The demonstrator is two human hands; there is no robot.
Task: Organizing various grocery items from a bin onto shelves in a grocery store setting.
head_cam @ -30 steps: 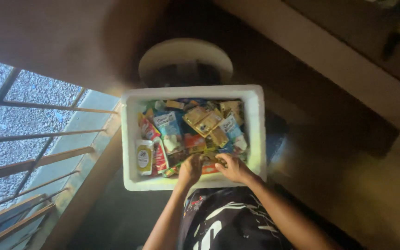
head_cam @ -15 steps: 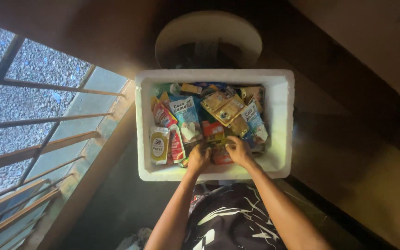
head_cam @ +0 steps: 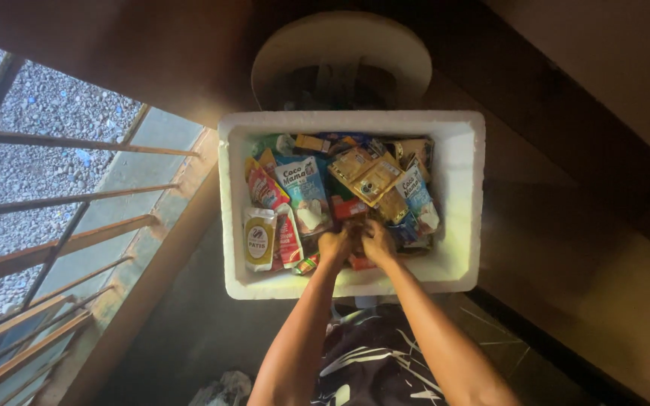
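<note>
A white foam box (head_cam: 460,188) sits in front of me, filled with several colourful snack and sachet packets (head_cam: 306,192). Both hands reach into its near side. My left hand (head_cam: 334,246) and my right hand (head_cam: 377,242) are pressed close together over the packets near the box's front wall, fingers curled down among them. What the fingers hold is hidden by the hands themselves. A tan packet (head_cam: 369,174) lies on top just beyond my hands, and a white pouch (head_cam: 259,237) rests at the box's left.
A round white lid or container (head_cam: 340,56) stands just behind the box. Metal window bars (head_cam: 62,225) and a sill run along the left, with gravel outside. A dark wooden ledge (head_cam: 588,150) crosses the right. My dark patterned clothing (head_cam: 370,361) is below.
My hands have drawn closer together and dug lower into the packets at the box's front. The view has shifted so the box sits more to the right.
</note>
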